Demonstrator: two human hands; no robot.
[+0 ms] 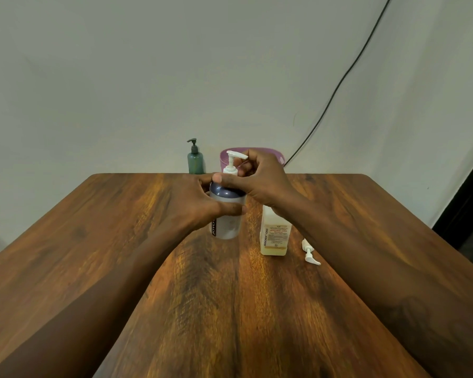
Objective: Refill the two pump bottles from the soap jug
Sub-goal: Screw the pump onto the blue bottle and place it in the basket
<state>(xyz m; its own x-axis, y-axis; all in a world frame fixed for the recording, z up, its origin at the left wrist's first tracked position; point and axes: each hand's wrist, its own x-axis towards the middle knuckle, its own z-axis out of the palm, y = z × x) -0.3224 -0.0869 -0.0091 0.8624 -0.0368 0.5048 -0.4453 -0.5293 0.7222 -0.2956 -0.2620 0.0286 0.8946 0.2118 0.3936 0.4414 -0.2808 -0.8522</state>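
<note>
The left hand is clenched round the body of the pale pump bottle, near the middle of the wooden table. The right hand curls about its white pump at the collar, thumb across the front. Motion blur hides whether the bottle's base touches the wood.

From that bottle, the soap jug stands just beside at three o'clock, uncapped, with a loose pump head lying at four o'clock. At eleven o'clock is the green pump bottle, and at twelve a pink tub, partly behind the right hand.
</note>
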